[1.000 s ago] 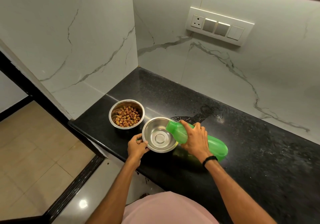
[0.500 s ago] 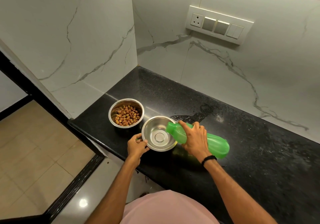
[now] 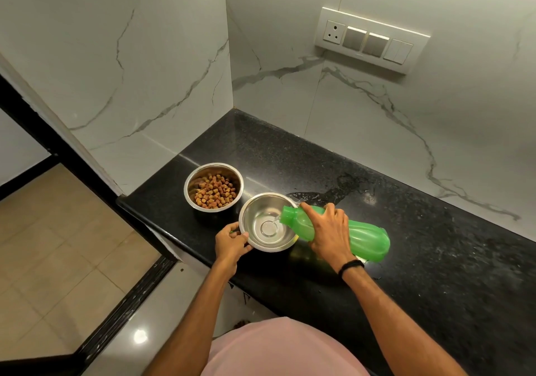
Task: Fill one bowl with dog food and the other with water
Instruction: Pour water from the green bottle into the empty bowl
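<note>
Two steel bowls stand on the black counter [image 3: 406, 259] near its left end. The far bowl [image 3: 213, 186] holds brown dog food pellets. The near bowl [image 3: 255, 219] has a thin stream of water falling into it and a little water on its bottom. My right hand [image 3: 329, 232] grips a green plastic bottle [image 3: 365, 235], tipped almost flat with its open mouth over the near bowl's right rim. My left hand [image 3: 230, 242] holds that bowl's left rim at the counter's front edge.
White marble walls close the counter on the left and at the back. A switch panel [image 3: 371, 40] is mounted on the back wall. A wet patch [image 3: 333, 190] lies on the counter behind the bottle. The tiled floor drops away to the left.
The bottle has tipped a little further and water now runs from its mouth into the near bowl. Both hands keep their places.
</note>
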